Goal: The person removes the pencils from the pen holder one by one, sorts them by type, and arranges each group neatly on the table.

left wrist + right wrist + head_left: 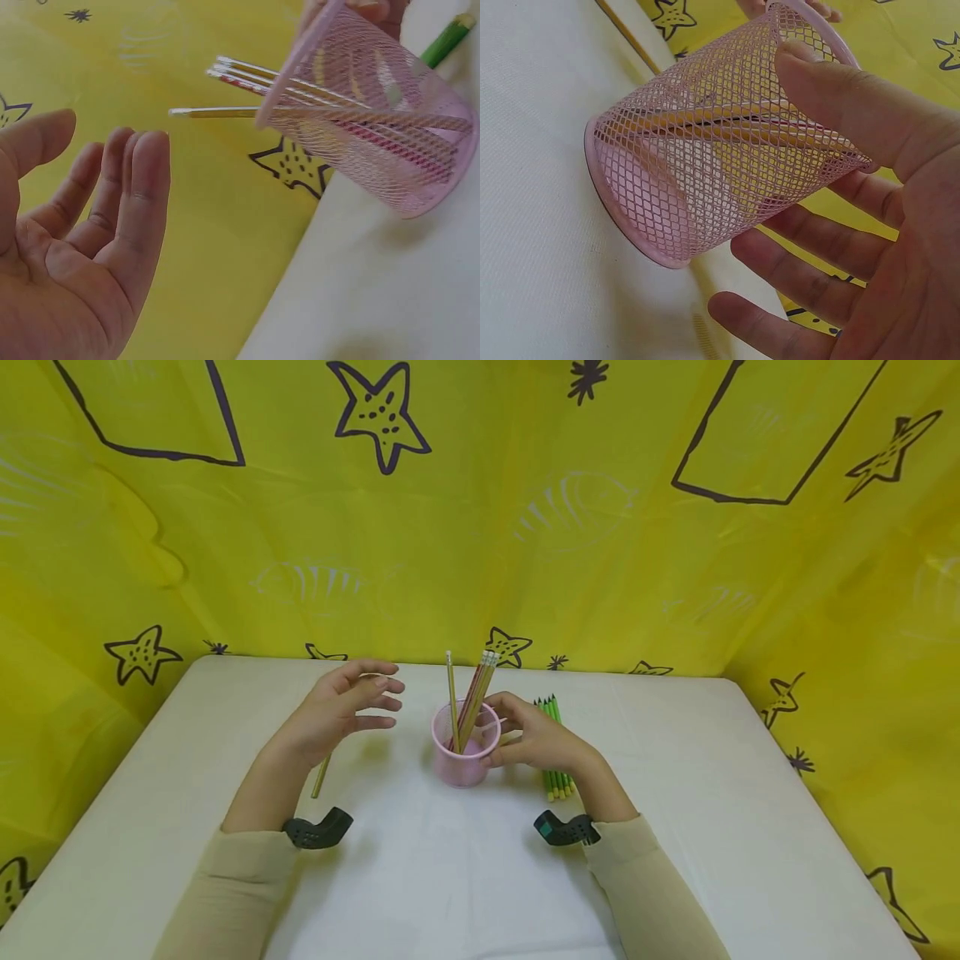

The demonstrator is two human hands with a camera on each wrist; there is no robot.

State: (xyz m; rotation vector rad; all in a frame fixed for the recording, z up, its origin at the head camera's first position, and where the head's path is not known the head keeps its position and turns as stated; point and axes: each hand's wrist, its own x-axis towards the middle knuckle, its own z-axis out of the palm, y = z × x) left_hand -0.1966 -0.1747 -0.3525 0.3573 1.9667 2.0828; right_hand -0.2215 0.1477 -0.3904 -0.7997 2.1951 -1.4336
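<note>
A pink mesh pencil cup (pixel 461 770) is gripped at its right side by my right hand (pixel 538 735), thumb near the rim. In the right wrist view that thumb lies along the mesh wall (pixel 682 172) while the fingers reach behind it. Several yellow and red pencils (pixel 477 697) stand in the cup with their pale ends up. One yellow pencil (pixel 452 689) leans apart from the others. My left hand (pixel 337 706) hovers left of the cup, fingers extended and holding nothing. In the left wrist view its fingertips (pixel 152 154) stay apart from the pencil ends.
Several green pencils (pixel 557 783) lie side by side on the white table (pixel 450 877), partly hidden by my right hand. A single yellow pencil (pixel 321 778) lies beneath my left wrist. Behind the table hangs a yellow curtain (pixel 465 527) printed with starfish and fish.
</note>
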